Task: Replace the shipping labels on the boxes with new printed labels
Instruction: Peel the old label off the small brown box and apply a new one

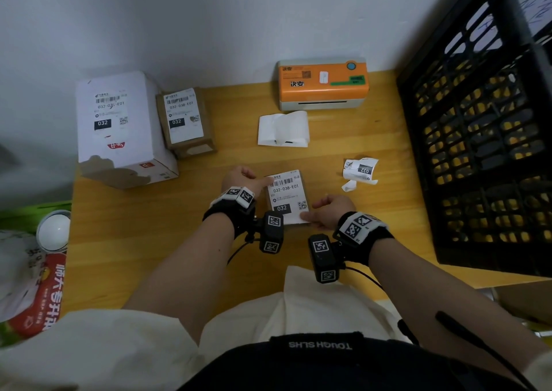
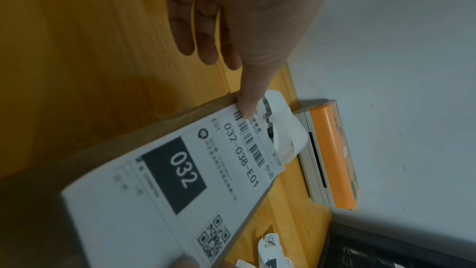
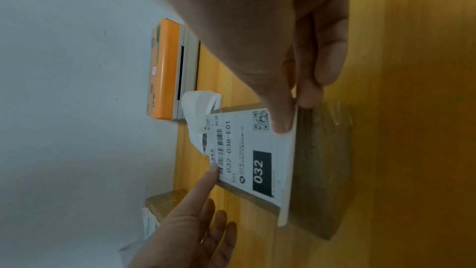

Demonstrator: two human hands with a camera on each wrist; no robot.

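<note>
Crate [image 1: 478,128] of black lattice plastic stands at the right end of the worktop [image 1: 149,241]; through its openings I see only yellow patches, and I cannot tell what lies inside. Close in front of me a small brown box [image 3: 319,170] rests on the wood with a fresh label [image 1: 286,196] reading 032-038-E01 across its top. My left hand [image 1: 242,178] presses one straight finger onto the label's far left corner by the barcode, the other fingers loose above the wood. My right hand [image 1: 328,211] pinches the label's near right corner between thumb and fingers, and that near edge stands off the cardboard.

At the back left a white box [image 1: 119,128] and a smaller brown box [image 1: 186,122] sit side by side, touching, each with a label on top. An orange printer [image 1: 322,83] stands against the pale wall [image 1: 209,17], with curled white backing paper [image 1: 283,129] just before its slot. A crumpled old label [image 1: 360,171] lies between my box and the crate. Off the worktop's left edge are a white bowl [image 1: 53,231] and a red-printed bag [image 1: 38,295].
</note>
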